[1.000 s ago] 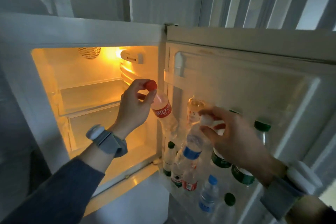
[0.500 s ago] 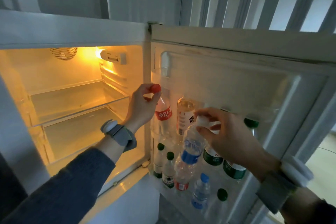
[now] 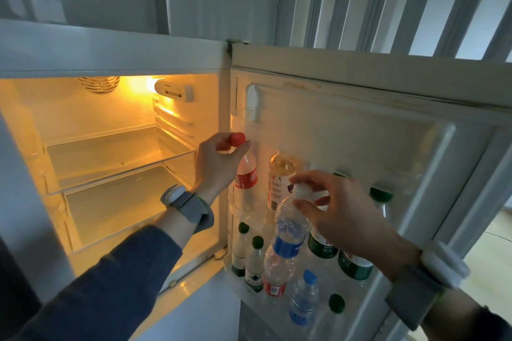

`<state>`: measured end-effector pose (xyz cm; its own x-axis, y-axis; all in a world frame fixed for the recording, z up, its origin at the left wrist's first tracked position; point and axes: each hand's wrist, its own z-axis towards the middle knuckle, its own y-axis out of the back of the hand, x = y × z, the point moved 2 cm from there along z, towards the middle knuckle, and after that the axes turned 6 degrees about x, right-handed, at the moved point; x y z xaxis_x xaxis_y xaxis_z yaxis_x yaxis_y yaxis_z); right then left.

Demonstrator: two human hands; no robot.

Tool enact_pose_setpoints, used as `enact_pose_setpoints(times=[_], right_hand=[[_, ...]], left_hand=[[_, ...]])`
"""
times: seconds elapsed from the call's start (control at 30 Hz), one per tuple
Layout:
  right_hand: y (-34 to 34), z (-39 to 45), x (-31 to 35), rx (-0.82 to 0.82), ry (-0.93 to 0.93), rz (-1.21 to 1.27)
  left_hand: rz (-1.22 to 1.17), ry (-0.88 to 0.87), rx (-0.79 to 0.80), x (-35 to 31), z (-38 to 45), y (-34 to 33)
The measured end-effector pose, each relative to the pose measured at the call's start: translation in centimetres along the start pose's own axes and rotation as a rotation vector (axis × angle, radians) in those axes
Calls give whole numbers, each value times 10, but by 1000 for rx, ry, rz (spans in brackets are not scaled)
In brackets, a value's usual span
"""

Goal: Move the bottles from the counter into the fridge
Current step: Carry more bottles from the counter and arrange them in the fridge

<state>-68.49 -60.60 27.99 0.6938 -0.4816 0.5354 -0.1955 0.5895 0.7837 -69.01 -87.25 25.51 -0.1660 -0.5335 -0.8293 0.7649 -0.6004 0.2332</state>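
Here, open fridge (image 3: 116,52), lit inside, door (image 3: 360,124) swung right with bottles standing in its racks. Left hand (image 3: 219,163) gripping red-capped bottle (image 3: 246,174) at the door's upper rack; right hand (image 3: 343,210) pinching white cap of blue-labelled bottle (image 3: 288,238), tilted before the racks.

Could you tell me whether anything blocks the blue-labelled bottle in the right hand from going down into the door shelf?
Partly. The right hand holds the blue-labelled bottle by its cap above the door shelf, already crowded: a red-labelled bottle and green-capped bottles stand directly below it. No open slot is clearly visible.
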Motion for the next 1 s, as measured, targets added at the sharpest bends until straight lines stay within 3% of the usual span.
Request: enact_pose_setpoints(times=[0.13,0.4,0.73,1.0], right_hand=[[-1,1,-1,17,2,-3],[1,2,3,17,30,-28],[3,8,5,20,67,-41],[1,7,4,24,59,-45]], left_hand=[[-9,50,-96,1,1,2],[-27,128,-112,15,17,2],[33,138,19,27,25,-9],[8,219,-94,39,33,-1]])
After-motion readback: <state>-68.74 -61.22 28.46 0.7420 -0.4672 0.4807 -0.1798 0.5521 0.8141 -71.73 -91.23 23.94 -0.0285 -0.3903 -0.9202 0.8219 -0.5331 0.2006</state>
